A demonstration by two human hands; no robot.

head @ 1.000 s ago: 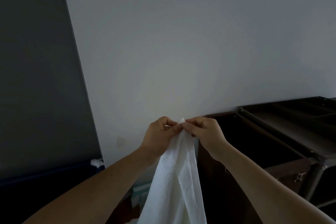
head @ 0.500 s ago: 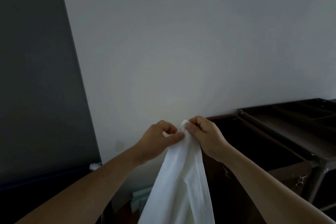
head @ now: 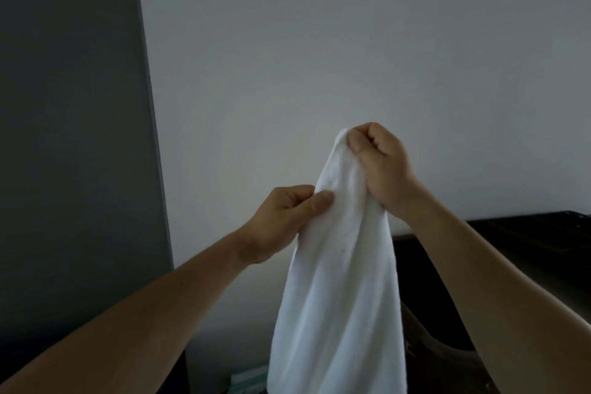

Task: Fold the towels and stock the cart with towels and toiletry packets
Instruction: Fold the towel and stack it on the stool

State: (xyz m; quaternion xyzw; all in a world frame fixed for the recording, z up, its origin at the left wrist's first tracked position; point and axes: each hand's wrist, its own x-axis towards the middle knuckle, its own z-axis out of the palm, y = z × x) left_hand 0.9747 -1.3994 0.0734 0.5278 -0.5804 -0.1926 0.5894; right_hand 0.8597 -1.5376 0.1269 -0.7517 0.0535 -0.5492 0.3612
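Observation:
A white towel (head: 342, 291) hangs in front of me, bunched into long folds, its lower end out of view. My right hand (head: 380, 163) grips its top end in a fist, held high. My left hand (head: 284, 221) is lower and to the left, pinching the towel's left edge between thumb and curled fingers. The dark cart (head: 499, 253) stands behind my right forearm at the right, only its top and upper side showing.
A pale wall fills the background, with a dark grey panel (head: 70, 137) at the left. Pale green packets or boxes (head: 249, 377) lie low down, left of the towel's lower part. The floor is dark.
My right hand rose with the towel's top end. My left hand slid down the towel's edge, so the hands are apart. The view tilted up; the cart dropped lower in frame.

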